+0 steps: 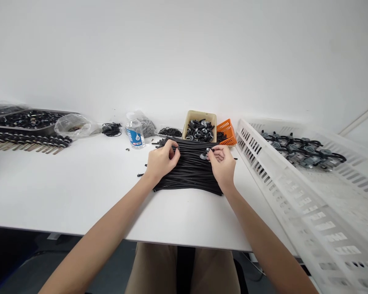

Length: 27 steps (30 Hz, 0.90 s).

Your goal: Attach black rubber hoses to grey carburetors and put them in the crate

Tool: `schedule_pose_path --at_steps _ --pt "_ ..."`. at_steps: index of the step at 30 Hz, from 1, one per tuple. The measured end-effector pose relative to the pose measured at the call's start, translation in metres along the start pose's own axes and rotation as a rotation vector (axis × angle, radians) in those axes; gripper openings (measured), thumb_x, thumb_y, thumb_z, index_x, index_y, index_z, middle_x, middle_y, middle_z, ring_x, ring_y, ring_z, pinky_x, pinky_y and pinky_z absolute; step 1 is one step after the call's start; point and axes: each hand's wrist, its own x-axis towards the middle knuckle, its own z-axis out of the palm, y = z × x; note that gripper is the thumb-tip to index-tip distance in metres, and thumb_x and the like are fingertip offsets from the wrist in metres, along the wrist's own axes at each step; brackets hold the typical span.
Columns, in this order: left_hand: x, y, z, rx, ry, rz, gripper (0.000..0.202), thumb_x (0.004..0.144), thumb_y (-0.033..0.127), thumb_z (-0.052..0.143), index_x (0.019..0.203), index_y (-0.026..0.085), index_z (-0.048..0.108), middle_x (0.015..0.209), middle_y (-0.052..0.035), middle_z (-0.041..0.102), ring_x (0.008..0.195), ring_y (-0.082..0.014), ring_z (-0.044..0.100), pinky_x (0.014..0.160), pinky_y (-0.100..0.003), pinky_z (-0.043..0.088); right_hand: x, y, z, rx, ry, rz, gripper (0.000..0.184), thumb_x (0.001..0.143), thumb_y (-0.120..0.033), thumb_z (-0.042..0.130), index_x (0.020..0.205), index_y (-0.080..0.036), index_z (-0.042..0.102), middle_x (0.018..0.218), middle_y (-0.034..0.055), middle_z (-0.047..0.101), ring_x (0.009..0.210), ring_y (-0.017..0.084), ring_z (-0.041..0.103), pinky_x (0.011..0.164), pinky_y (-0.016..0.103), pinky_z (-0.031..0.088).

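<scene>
A bundle of black rubber tubes [190, 171] lies across the white table [79, 192] in front of me. My left hand [162, 161] rests on the bundle's left end, fingers pinched on one black tube near the top. My right hand [223, 163] sits on the right end, fingers closed round a small black and silver fitting [205, 154]. Behind the bundle stands a beige bin [200, 118] full of similar black fittings.
A small orange basket [227, 130] stands beside the beige bin. A large white slotted crate [309, 204] at right holds several assembled parts [303, 152]. A clear bottle [135, 131], plastic bags, black rings and a dark tray of parts [27, 120] stand at left.
</scene>
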Motion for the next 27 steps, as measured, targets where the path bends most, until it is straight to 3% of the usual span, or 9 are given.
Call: schedule_pose_path --at_steps 5,9,14,20,27 --pt "0.000 0.001 -0.001 -0.003 -0.006 0.002 0.009 0.088 0.025 0.053 0.095 0.023 0.057 0.058 0.0075 0.059 0.051 -0.0104 0.056 0.055 -0.023 0.038 -0.005 -0.003 0.004 0.018 -0.134 0.043 0.021 0.082 -0.035 0.067 0.097 -0.022 0.060 0.085 0.0046 0.074 0.081 0.020 0.073 0.082 0.035 0.059" --pt "0.000 0.000 -0.001 0.002 -0.011 0.002 0.009 0.088 0.026 0.053 0.095 0.023 0.057 0.058 0.0074 0.058 0.051 -0.0106 0.056 0.055 -0.023 0.038 -0.006 -0.005 0.003 -0.020 -0.165 0.015 0.020 0.084 -0.034 0.065 0.099 -0.022 0.061 0.090 0.0057 0.075 0.087 0.020 0.073 0.083 0.035 0.058" --pt "0.000 0.000 -0.001 0.000 -0.027 0.004 0.009 0.088 0.026 0.053 0.095 0.023 0.057 0.058 0.0070 0.059 0.051 -0.0108 0.056 0.055 -0.023 0.038 -0.004 -0.007 0.002 -0.032 -0.263 -0.060 0.017 0.085 -0.027 0.059 0.100 -0.022 0.063 0.118 0.0082 0.071 0.099 0.019 0.069 0.083 0.033 0.057" --pt "0.001 0.001 -0.001 -0.003 -0.036 0.006 0.008 0.088 0.026 0.052 0.095 0.023 0.057 0.059 0.0069 0.060 0.051 -0.0112 0.057 0.055 -0.024 0.038 -0.002 0.000 0.003 -0.039 -0.214 0.000 0.023 0.082 -0.022 0.057 0.104 -0.021 0.061 0.104 0.0084 0.073 0.092 0.019 0.069 0.082 0.034 0.057" --pt "0.001 0.001 -0.001 0.001 -0.045 0.013 0.008 0.088 0.025 0.052 0.094 0.023 0.057 0.058 0.0071 0.060 0.051 -0.0115 0.057 0.055 -0.024 0.038 0.000 0.007 0.004 -0.003 -0.184 0.041 0.062 0.081 -0.024 0.057 0.141 -0.021 0.041 0.095 0.0040 0.072 0.077 0.015 0.067 0.078 0.033 0.057"
